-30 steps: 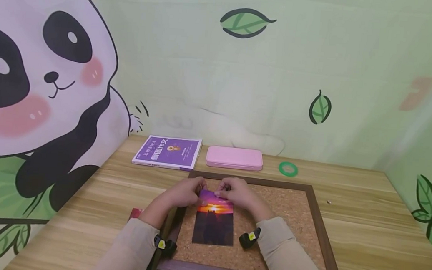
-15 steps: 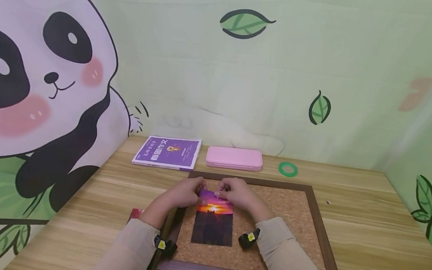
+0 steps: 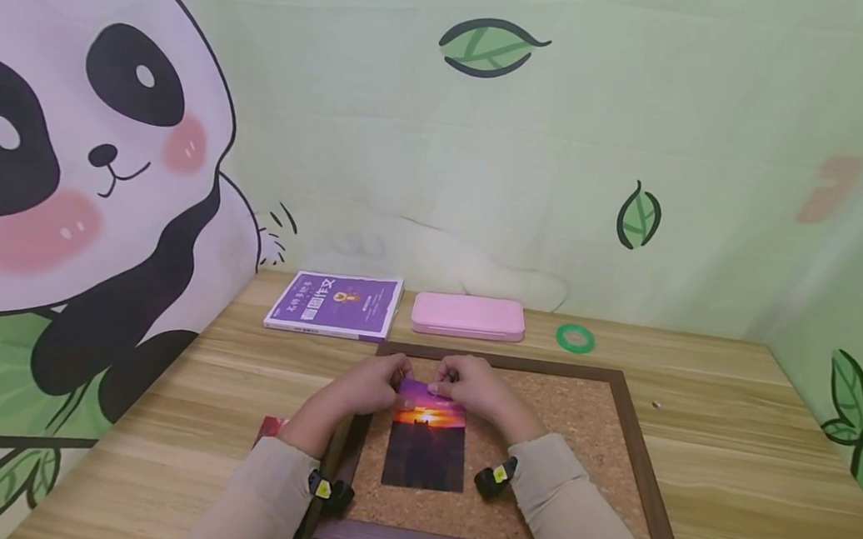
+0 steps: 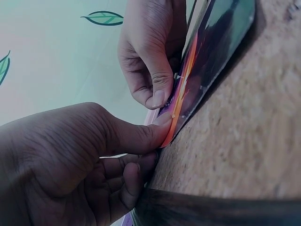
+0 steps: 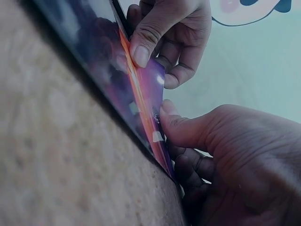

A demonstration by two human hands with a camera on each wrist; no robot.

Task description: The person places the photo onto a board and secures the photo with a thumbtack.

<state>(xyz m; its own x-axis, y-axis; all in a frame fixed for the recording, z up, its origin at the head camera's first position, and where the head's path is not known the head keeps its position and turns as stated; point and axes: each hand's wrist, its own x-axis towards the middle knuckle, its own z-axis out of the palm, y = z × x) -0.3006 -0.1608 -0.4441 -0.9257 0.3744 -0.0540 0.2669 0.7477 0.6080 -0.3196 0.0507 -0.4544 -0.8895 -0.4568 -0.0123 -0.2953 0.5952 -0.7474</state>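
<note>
A glossy sunset photo point(image 3: 426, 457), purple and orange above and dark below, lies over the left part of a brown-framed cork board point(image 3: 578, 430). My left hand point(image 3: 369, 384) pinches its upper left side, and in the left wrist view the thumb point(image 4: 157, 129) presses on the orange band. At the top edge, toward the right, my right hand point(image 3: 479, 386) holds the photo between thumb and bent fingers. The right wrist view shows that thumb point(image 5: 176, 120) at the purple edge, with the photo's top bent up there. Parts of the fingers are hidden behind the photo.
Behind the board lie a purple book point(image 3: 339, 306), a pink case point(image 3: 468, 315) and a green ring-shaped roll point(image 3: 564, 338). A tiny shiny object point(image 3: 657, 405) sits right of the board. Something red point(image 3: 271, 427) shows beside the left forearm. A panda-printed backdrop point(image 3: 483, 181) encloses the table.
The photo's lower edge has shifted very slightly left since the earliest frame. Both hands keep their hold at its top in nearly the same place.
</note>
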